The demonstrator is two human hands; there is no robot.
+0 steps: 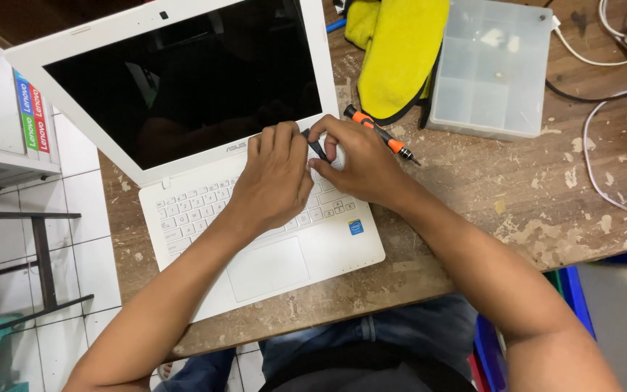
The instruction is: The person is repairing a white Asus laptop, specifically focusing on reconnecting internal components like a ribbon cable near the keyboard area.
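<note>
Fingers: left hand curled down over the upper keys, fingertips bunched at the top edge of the keyboard; right hand pinched shut on a small dark pry tool, thumb and forefinger closed around it.
Left grip: cannot tell whether anything is held; fingertips touching or just beside the same dark tool.
Pry tool: thin, dark, tilted, tip set at the seam between keyboard and hinge, near the right half of the top key row.
Hands together: side by side, touching at the fingertips, both over the back right part of the keyboard deck.
Laptop: white, lid open, screen black and reflecting a dim figure; white keys, pale touchpad toward the near edge, small blue sticker on the palm rest at right.
Screwdriver: orange and black, lying on the bench just behind the right hand, tip pointing right, apart from the fingers.
Cloth: yellow, crumpled, beyond the screwdriver and beside the laptop lid.
Parts box: clear plastic, divided into compartments, lid shut, right of the cloth; contents too faint to tell.
Cables: white, looping over the far right of the bench.
Bench: brown wood, worn, flecked with pale chipped patches, carrying all of the above.
Below bench edge: knees in blue jeans; white tiled floor at left.
</note>
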